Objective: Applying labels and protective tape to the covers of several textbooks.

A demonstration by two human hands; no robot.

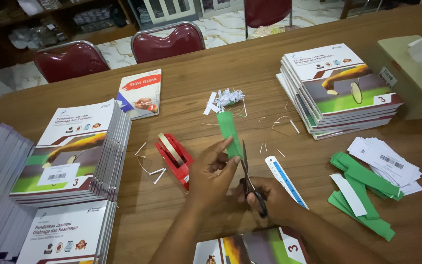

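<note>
Book stacks (74, 156) sit at the left, then a red tape dispenser (174, 157). The left hand (211, 173) pinches a green strip (229, 134) upright over the table (196, 93). The right hand (269, 198) grips scissors (250, 176), blades touching the strip's edge. Ruler (284, 180), green strips (362, 195) and labels (387, 164) follow.

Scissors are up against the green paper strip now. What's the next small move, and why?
Probably close the scissors a little further along the green paper strip. The right hand has the blades alongside the strip's right edge while the left hand pinches its lower end and holds it up off the table.
</note>
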